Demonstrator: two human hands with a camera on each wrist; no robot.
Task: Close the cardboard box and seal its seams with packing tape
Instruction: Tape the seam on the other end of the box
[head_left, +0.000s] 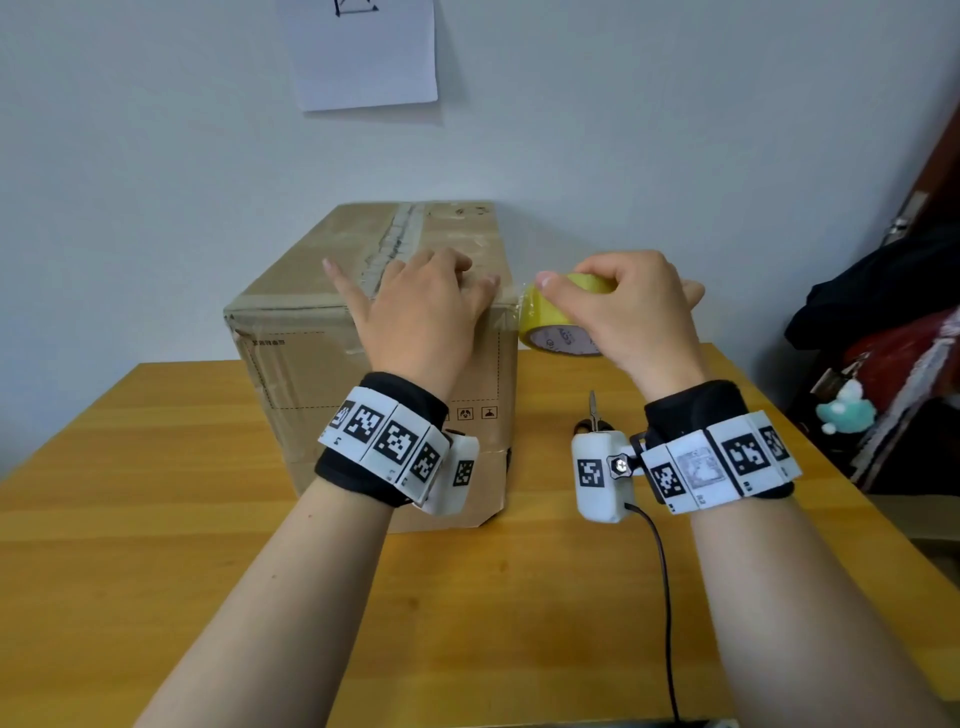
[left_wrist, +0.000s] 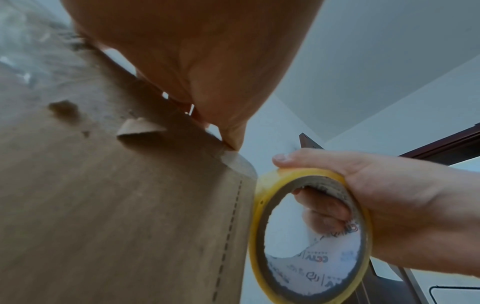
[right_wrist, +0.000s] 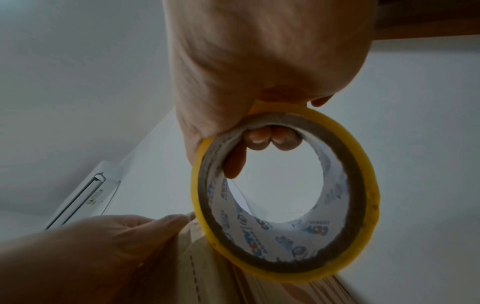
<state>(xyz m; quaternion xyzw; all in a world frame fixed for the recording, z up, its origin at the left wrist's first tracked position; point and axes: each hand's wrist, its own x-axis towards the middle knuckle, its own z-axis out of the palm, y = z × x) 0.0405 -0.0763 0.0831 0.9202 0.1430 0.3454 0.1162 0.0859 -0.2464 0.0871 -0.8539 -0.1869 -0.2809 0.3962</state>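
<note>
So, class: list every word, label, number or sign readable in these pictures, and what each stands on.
Tape roll, inner core: blue brand print, mirrored and blurred; unreadable.
Cardboard box, front: small printed line at top left, too small to read.
Same front, low right: two handling pictograms, no words.
Wristband squares: coded patterns, not text.
Wall paper: a drawing, no legible words.

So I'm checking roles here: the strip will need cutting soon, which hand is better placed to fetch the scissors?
Probably the left hand: it only presses on the brown cardboard box, while the right hand grips the yellow tape roll. The small scissors, though, lie nearer the right.

scissors (head_left: 594, 418) right of box (head_left: 311, 364)
</note>
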